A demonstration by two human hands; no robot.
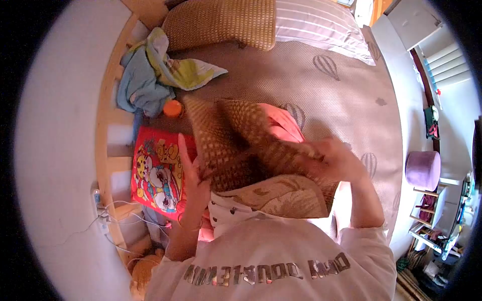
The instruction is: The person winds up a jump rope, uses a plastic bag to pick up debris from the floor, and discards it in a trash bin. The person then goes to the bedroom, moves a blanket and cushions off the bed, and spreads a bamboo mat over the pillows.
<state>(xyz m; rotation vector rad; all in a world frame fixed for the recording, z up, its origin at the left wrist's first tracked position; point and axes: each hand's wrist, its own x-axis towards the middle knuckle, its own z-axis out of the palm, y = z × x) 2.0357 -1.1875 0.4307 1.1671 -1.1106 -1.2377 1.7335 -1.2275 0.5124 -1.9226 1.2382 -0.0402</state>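
Observation:
A brown checked, woven pillow cover [221,145] is spread in front of my body, its folds parted around a dark hollow. Its upper part is smeared by motion. My left hand [195,173] grips the cover's left edge, one finger stretched upward. On the other side, my right hand [329,158] is closed on the right edge, slightly blurred. A tan patterned cloth panel [281,196] lies below the hollow, near my lap. Behind the cover, a coral-pink cloth [283,123] partly shows on the bed.
A red cartoon-print cushion [160,170] lies left, below an orange round object [172,108]. Blue and yellow-green cloths [145,80] are heaped by the wooden bed rail [104,130]. A woven pillow [221,22] and striped pillow [316,25] are at the top. Cables [128,213] hang left; a purple stool [423,170] stands right.

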